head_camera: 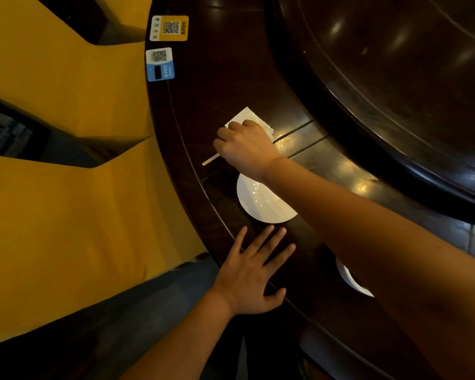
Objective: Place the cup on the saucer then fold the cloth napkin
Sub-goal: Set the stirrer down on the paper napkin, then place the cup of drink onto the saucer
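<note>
A white folded cloth napkin (247, 116) lies on the dark wooden table (220, 86). My right hand (246, 148) rests on top of it with fingers curled, covering most of it. A thin white stick (210, 159) pokes out from under that hand to the left. A white saucer (261, 204) sits just nearer, partly hidden by my right forearm. My left hand (254, 272) lies flat and spread on the table near its edge, holding nothing. No cup is in view.
Another white dish (351, 278) peeks out under my right forearm. A large dark lazy Susan (395, 78) fills the upper right. Two QR code stickers (169, 28) sit near the table edge. Yellow-covered chairs (66, 201) stand at left.
</note>
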{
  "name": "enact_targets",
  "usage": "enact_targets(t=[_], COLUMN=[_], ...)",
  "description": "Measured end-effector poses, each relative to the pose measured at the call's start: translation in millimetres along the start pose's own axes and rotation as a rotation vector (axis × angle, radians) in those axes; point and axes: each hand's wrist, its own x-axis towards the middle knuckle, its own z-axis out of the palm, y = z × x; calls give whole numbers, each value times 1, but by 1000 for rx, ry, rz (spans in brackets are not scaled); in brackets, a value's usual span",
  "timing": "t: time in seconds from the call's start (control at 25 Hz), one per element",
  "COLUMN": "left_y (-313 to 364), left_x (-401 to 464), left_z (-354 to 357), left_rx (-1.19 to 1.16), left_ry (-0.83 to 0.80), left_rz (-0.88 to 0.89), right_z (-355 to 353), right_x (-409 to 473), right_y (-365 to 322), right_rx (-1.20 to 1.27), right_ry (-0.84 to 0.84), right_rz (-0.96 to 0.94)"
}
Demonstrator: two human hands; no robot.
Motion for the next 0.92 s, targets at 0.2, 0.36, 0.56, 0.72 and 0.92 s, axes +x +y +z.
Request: enact_targets(t=[0.2,0.36,0.56,0.72,0.92], left_y=[2,3,3,3,4], left_x=[0,-1,-1,0,1], left_z=[-1,-4,-6,-6,-7], left_rx=[2,-13,-26,-5,7], left_ry=[8,17,11,4,8], left_rz=[-7,0,0,0,2], right_z=[-28,-47,-53,-51,-47], right_x=[-80,-171,-257,-277,-272], right_y=[-17,-32,-49,-50,-54], right_rx=[160,246,247,373,415], right_ry=[154,60,-166,-298,-243], right_rz=[230,508,873,1067,1160])
